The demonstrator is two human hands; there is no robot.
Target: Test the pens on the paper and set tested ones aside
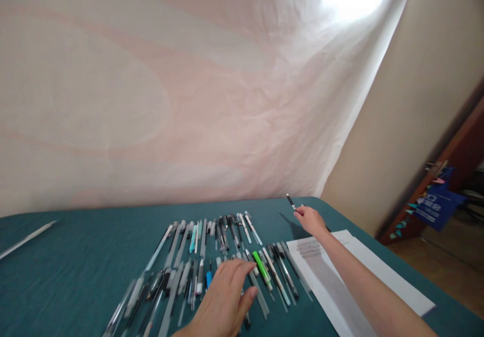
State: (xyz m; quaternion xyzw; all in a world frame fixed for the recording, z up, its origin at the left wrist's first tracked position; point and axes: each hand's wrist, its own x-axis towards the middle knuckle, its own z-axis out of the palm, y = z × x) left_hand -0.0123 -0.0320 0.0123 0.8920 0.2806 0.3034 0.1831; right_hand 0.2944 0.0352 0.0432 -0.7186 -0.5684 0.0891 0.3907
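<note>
Forward on a nearly straight arm, the right hand (310, 220) is closed on one slim dark pen with a silver tip (290, 201). The pen's long axis slants, tip up and away to the left. The left hand (223, 299) lies flat with loose fingers on two crowded rows of clear and white plastic pens (174, 241), too many to count, one bright green pen (261, 267) among them. One white paper sheet (381, 271) lies under the right forearm. One white stick pen (26, 239) lies far left on the teal-cloth worktop (75, 266).
</note>
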